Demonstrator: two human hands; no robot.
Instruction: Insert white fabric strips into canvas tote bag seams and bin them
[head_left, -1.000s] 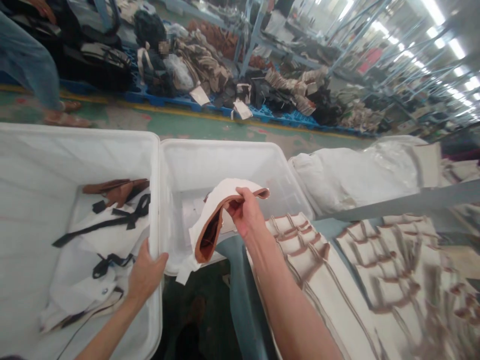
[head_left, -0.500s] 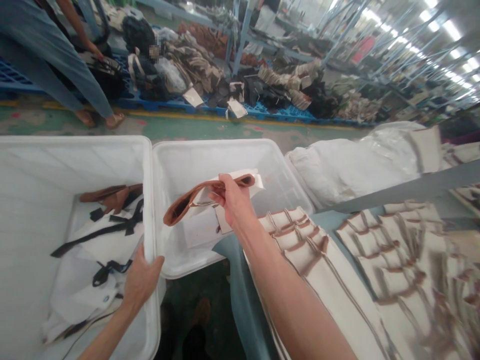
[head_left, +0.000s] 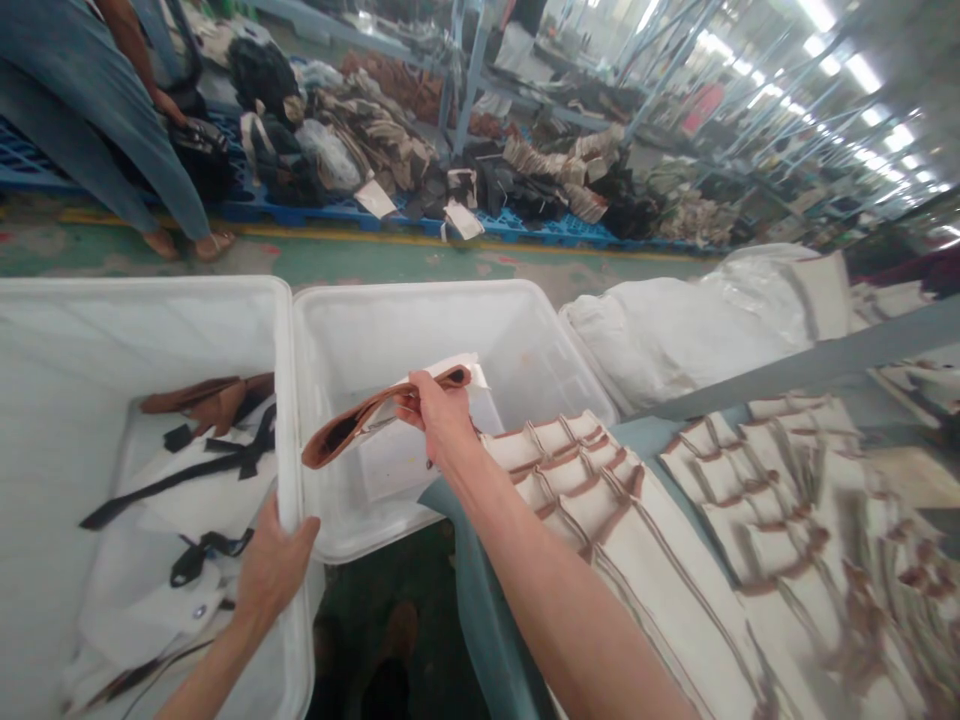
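My right hand grips a folded cream fabric piece with brown trim, a bag part by its look, held over the middle white plastic bin. My left hand is wrapped over the rim of the left white bin. Inside that left bin lie a brown piece, white fabric and black straps. A white sheet rests on the floor of the middle bin.
Rows of cream pieces with brown edging cover a blue-grey table on my right. Behind it sits a large white sack. Across the green floor, heaped materials lie on blue pallets. A person in jeans stands at far left.
My right hand has moved slightly left and down in the view with the folded fabric piece. My left hand stays on the bin rim. The whole view has shifted a little.
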